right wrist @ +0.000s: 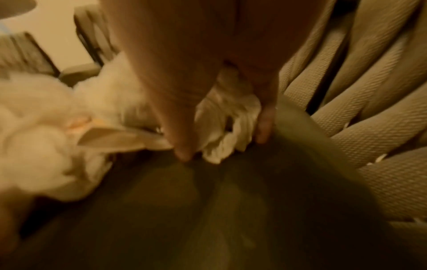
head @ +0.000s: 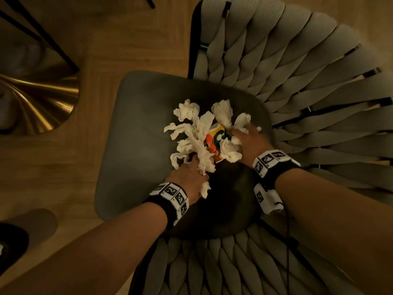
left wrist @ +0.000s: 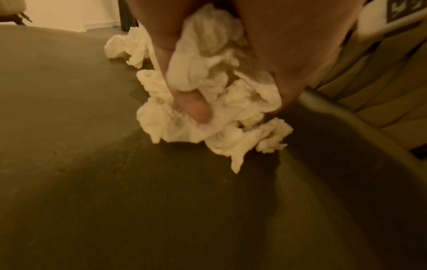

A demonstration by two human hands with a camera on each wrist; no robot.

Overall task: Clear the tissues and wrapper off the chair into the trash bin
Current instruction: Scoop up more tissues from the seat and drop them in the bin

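Several crumpled white tissues [head: 196, 133] lie heaped on the grey chair seat [head: 136, 128], with an orange, green and white wrapper [head: 215, 139] in the middle of the heap. My left hand [head: 189, 177] grips the near side of the pile; in the left wrist view its thumb and fingers [left wrist: 194, 107] curl round tissues [left wrist: 215, 102]. My right hand [head: 248, 139] grips tissues [right wrist: 231, 131] at the pile's right edge, close to the woven backrest. The wrapper's pale flap [right wrist: 110, 137] shows to the left of that hand.
The chair's woven strap backrest [head: 297, 81] wraps around the right and near sides. A gold table base [head: 38, 99] stands on the wood floor at left. A dark round object [head: 10, 245] sits at the lower left edge.
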